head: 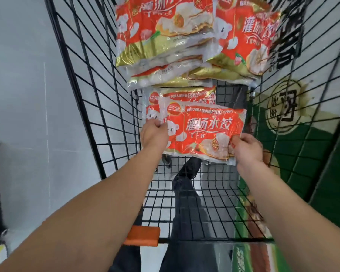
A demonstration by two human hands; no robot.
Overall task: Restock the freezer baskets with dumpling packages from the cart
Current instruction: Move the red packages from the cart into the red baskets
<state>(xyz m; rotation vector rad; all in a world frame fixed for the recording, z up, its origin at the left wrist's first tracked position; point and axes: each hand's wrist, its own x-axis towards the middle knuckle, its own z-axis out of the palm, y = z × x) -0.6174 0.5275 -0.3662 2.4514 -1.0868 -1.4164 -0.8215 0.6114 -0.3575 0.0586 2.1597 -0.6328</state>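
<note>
Both hands reached into a black wire cart (98, 107) whose thin rods formed a rectangular grid on the sides and floor. The left hand (154, 134) had its fingers curled around the left edge of a dumpling package (202, 130), pinching the crinkled clear seal, and the right hand (247, 147) pinched the package's lower right corner between thumb and curled fingers. That package was a flat, glossy plastic pouch, red-orange with white characters, a cartoon bear and a picture of dumplings, held just above the cart floor near the centre of the view. A second package (177, 96) of the same print lay directly behind it, toward 12 o'clock, partly covered. Farther toward 12 o'clock, a stack of packages (165, 40) with shiny gold lower bands and wrinkled transparent edges was piled at the far end of the cart. An orange handle grip (143, 235) sat on the near rail at 6 o'clock. Through the mesh floor a dark trouser leg (186, 193) showed over pale smooth floor tiles (24, 95), which spread toward 9 o'clock. At 3 o'clock stood a green-and-cream printed panel (294, 134) bearing a round black emblem.
</note>
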